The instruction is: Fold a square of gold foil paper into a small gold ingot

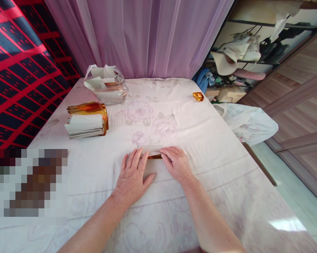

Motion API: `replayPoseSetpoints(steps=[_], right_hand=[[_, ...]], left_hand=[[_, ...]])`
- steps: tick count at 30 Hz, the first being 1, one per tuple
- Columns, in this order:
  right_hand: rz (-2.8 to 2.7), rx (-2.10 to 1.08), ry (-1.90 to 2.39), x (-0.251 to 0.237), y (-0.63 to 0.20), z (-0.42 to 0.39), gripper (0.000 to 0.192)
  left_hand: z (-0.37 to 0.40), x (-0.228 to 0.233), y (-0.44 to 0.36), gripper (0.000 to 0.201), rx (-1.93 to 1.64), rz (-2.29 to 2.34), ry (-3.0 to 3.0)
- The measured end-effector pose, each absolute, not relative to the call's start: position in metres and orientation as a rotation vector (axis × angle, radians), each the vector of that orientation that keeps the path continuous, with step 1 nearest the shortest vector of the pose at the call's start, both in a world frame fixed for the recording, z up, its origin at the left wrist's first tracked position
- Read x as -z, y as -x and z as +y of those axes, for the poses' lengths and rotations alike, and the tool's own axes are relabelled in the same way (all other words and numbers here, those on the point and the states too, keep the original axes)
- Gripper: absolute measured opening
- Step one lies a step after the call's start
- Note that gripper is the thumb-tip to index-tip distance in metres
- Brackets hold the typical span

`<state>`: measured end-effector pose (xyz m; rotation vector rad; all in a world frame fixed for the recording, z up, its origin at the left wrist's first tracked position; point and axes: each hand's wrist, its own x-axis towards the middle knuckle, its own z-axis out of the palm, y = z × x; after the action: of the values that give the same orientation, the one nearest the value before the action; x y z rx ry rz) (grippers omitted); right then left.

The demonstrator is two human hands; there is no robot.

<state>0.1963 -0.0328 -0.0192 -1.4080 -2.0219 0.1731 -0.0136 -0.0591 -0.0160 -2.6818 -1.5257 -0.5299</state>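
My left hand point(132, 175) lies flat, fingers spread, pressing on a folded sheet of gold-and-white paper point(153, 153) in the middle of the table. My right hand point(175, 162) presses the same sheet from the right, fingers curled over its folded edge. Only a thin gold strip and a pale top edge of the paper show between the hands. A stack of the same gold-backed sheets point(86, 120) sits at the left. A small folded gold piece point(198, 96) lies at the far right.
A white floral cloth point(227, 168) covers the table. A clear plastic bag of paper point(107, 86) stands at the back left. A purple curtain hangs behind. Shelves with clothes are at the right, past the table's edge. A blurred patch covers the near left.
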Motion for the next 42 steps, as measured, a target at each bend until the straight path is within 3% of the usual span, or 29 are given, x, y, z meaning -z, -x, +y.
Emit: replayPoseSetpoints(steps=[14, 25, 42], right_hand=[[-1.855, -0.192, 1.486, 0.025, -0.197, -0.025, 0.026], [-1.778, -0.191, 1.57, 0.029, -0.197, -0.024, 0.028], [-1.762, -0.282, 1.472, 0.025, -0.198, -0.026, 0.03]], left_hand=[[-0.063, 0.006, 0.011, 0.056, 0.528, -1.599, 2.643], [-0.063, 0.01, 0.011, 0.058, 0.433, -1.784, 2.604], [-0.061, 0.011, 0.013, 0.055, 0.419, -1.69, 2.636]])
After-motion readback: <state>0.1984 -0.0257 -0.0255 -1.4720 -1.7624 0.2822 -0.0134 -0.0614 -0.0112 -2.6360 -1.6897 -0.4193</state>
